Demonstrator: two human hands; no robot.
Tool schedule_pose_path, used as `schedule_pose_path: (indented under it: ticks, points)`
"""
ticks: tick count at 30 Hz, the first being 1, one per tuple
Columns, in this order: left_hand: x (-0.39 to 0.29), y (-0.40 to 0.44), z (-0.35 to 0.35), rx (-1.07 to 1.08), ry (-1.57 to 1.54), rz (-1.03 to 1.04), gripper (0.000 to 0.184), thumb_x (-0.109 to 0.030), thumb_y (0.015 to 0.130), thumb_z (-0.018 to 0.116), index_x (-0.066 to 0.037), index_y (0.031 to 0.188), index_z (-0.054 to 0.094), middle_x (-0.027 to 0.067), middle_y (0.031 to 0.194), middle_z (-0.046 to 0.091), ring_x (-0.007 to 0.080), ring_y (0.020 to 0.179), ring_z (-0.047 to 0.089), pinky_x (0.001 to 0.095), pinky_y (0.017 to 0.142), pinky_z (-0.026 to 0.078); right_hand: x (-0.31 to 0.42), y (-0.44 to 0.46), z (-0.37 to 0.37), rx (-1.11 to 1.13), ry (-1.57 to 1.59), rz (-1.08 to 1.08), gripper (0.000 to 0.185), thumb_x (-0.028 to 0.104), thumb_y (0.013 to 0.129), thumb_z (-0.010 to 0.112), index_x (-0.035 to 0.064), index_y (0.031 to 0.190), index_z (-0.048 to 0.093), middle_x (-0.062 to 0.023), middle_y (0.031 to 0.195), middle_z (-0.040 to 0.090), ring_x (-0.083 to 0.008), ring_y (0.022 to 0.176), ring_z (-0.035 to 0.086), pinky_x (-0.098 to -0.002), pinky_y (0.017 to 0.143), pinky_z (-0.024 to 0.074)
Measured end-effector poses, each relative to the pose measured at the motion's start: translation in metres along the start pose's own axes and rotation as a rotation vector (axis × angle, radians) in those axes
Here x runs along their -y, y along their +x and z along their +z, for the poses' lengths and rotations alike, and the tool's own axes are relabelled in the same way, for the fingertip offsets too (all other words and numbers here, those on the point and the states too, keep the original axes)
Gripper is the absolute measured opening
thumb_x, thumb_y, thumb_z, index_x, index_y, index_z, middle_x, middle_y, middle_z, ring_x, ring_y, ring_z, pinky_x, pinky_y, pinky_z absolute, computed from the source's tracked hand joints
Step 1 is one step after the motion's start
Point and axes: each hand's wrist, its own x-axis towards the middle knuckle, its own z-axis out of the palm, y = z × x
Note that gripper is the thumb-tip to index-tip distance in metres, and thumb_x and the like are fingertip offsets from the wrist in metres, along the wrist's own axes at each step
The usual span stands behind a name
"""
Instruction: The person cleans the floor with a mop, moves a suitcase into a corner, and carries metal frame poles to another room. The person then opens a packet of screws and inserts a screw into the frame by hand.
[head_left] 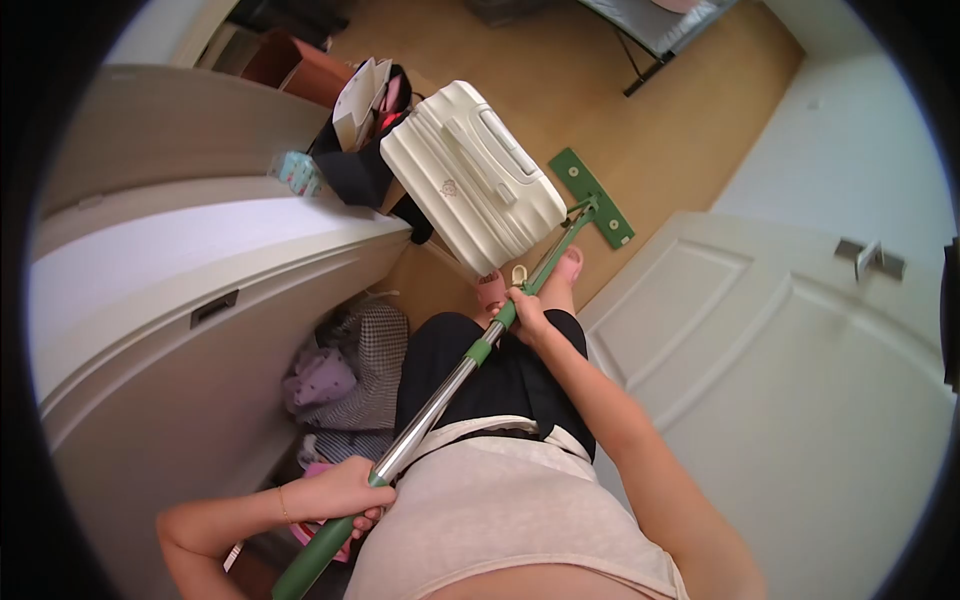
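Note:
A flat mop (430, 410) with a steel pole and green grips runs slantwise across my body. My left hand (345, 492) is wrapped round the green upper grip, close to my waist. Lower down the pole, my right hand (522, 315) closes round the green sleeve beside a small cream-coloured hook. The mop's green head plate (592, 198) rests on the wooden floor, just right of a cream suitcase (475, 175). My feet in pink slippers (569, 265) stand on either side of the pole, partly hidden by it and the suitcase.
A white door (780, 400) with a metal handle stands on the right. On the left is a white cabinet (200, 330) with a blue packet (298, 173) on its top. Bags (362, 105) crowd behind the suitcase; checked cloth (380, 350) lies below. A folding bed (655, 25) stands at the back.

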Motion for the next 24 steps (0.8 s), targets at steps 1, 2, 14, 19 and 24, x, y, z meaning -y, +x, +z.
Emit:
schedule_pose_path:
  ticks: [1, 2, 14, 19, 24]
  points:
    - [0.009, -0.005, -0.006, -0.020, 0.089, 0.002, 0.021, -0.007, 0.072, 0.049, 0.000, 0.054, 0.042, 0.0030, 0.047, 0.043, 0.0101, 0.037, 0.044, 0.0252, 0.037, 0.042, -0.017, -0.001, 0.003, 0.005, 0.047, 0.020, 0.015, 0.011, 0.075, 0.048, 0.0013, 0.084, 0.041, -0.0094, 0.065, 0.048, -0.0239, 0.054, 0.054, -0.0375, 0.050, 0.0494]
    - [0.019, -0.009, -0.011, -0.038, 0.137, -0.017, 0.019, -0.007, 0.072, 0.049, 0.000, 0.055, 0.043, 0.0029, 0.048, 0.044, 0.0099, 0.038, 0.044, 0.0251, 0.037, 0.042, -0.035, -0.003, 0.004, -0.007, 0.086, -0.002, 0.016, 0.011, 0.074, 0.048, 0.0020, 0.085, 0.041, -0.0095, 0.066, 0.048, -0.0240, 0.054, 0.054, -0.0376, 0.050, 0.0494]
    - [0.065, -0.041, 0.020, -0.262, 0.444, 0.060, 0.015, -0.008, 0.073, 0.048, 0.004, 0.081, 0.043, 0.0052, 0.054, 0.050, 0.0103, 0.042, 0.048, 0.0259, 0.041, 0.045, -0.113, -0.040, 0.000, 0.204, 0.457, 0.005, 0.013, 0.014, 0.077, 0.050, 0.0040, 0.079, 0.042, -0.0091, 0.065, 0.048, -0.0234, 0.059, 0.052, -0.0401, 0.061, 0.0485]
    - [0.101, -0.043, 0.034, -0.126, 0.059, 0.261, 0.023, -0.004, 0.079, 0.048, -0.001, 0.100, 0.038, 0.0034, 0.062, 0.046, 0.0087, 0.045, 0.046, 0.0221, 0.040, 0.041, -0.124, -0.047, -0.007, 0.148, 0.500, -0.175, 0.012, 0.010, 0.074, 0.052, 0.0042, 0.071, 0.043, -0.0070, 0.057, 0.045, -0.0213, 0.054, 0.050, -0.0357, 0.057, 0.0474]
    - [0.144, -0.056, 0.045, -0.081, -0.255, 0.477, 0.048, 0.003, 0.070, 0.046, 0.000, 0.117, 0.035, 0.0122, 0.072, 0.049, 0.0095, 0.039, 0.044, 0.0198, 0.033, 0.036, -0.139, -0.073, 0.003, 0.089, 0.621, -0.143, 0.010, 0.005, 0.073, 0.052, 0.0035, 0.072, 0.043, -0.0059, 0.057, 0.043, -0.0172, 0.051, 0.046, -0.0326, 0.054, 0.0472]
